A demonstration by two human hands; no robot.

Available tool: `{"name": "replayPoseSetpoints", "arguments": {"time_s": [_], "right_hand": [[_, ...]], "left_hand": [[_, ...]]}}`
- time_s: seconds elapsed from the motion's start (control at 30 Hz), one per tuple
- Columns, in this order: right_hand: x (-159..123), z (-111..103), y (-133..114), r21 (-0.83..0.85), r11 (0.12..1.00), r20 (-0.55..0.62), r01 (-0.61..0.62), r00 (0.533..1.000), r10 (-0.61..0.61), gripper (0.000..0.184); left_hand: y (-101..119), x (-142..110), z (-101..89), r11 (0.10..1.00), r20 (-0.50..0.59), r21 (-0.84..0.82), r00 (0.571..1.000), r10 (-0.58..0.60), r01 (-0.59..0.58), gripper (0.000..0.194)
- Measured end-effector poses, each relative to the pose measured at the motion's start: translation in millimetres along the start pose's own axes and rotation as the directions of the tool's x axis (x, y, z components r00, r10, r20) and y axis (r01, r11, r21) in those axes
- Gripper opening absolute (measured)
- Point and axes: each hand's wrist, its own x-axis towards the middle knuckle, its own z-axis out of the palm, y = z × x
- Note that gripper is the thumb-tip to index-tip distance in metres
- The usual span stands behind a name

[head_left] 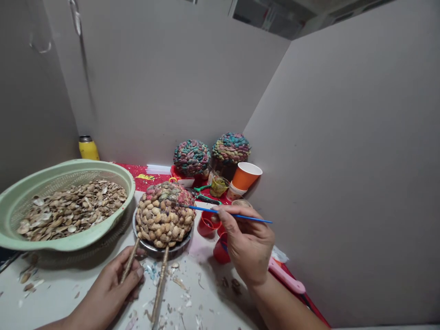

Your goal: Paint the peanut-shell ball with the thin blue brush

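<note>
A dome [165, 217] covered in peanut-like shells sits in a round metal dish [188, 237]. Its top is coloured pink, red and greenish, while the lower shells are plain tan. Two sticks run from it towards me. My left hand [118, 277] is closed around the left stick [130, 260]; the right stick [160, 286] lies free beside it. Pinched in the fingers of my right hand [248, 243] is a blue paintbrush [237, 215], its tip at the dome's coloured upper side. Close to that hand stand red cups [207, 225], partly covered by it.
At left, a green colander [129, 185] holds many loose shells. Two painted domes [191, 156] stand at the back, near green-handled pliers [208, 198] and an orange paper cup [244, 176]. A yellow bottle [88, 149] is back left. Shell bits litter the white tabletop; grey walls enclose it.
</note>
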Motion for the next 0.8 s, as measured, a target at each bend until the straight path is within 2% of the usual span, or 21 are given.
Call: {"name": "replayPoseSetpoints", "arguments": {"time_s": [0.07, 0.17, 0.27, 0.4, 0.57, 0.8], "right_hand": [[-2, -3, 1, -0.015, 0.993, 0.049, 0.120, 0.992, -0.119, 0.002], [-5, -6, 2, 0.008, 0.955, 0.180, 0.298, 0.939, -0.294, 0.021], [-7, -10, 0, 0.022, 0.921, 0.257, 0.390, 0.888, -0.382, 0.037], [-7, -12, 0, 0.034, 0.902, 0.250, 0.431, 0.870, -0.425, 0.043], [-5, -11, 9, 0.056, 0.875, 0.338, 0.481, 0.815, -0.470, 0.049], [-3, -20, 1, -0.003, 0.894, 0.291, 0.447, 0.856, -0.427, 0.043]], "left_hand": [[0, -1, -0.3, 1.000, 0.000, -0.002, 1.000, 0.005, -0.005, 0.052], [-1, -1, -0.8, 1.000, 0.002, -0.001, 1.000, 0.017, -0.017, 0.050], [-1, -1, -0.5, 1.000, 0.012, -0.004, 1.000, 0.017, -0.017, 0.048], [0, -1, 0.9, 1.000, 0.006, -0.007, 1.000, 0.014, -0.014, 0.050], [-2, -1, 0.9, 1.000, 0.013, -0.008, 1.000, 0.017, -0.017, 0.046], [-4, 0, 0.3, 0.999, 0.012, 0.014, 1.000, 0.029, -0.029, 0.046]]}}
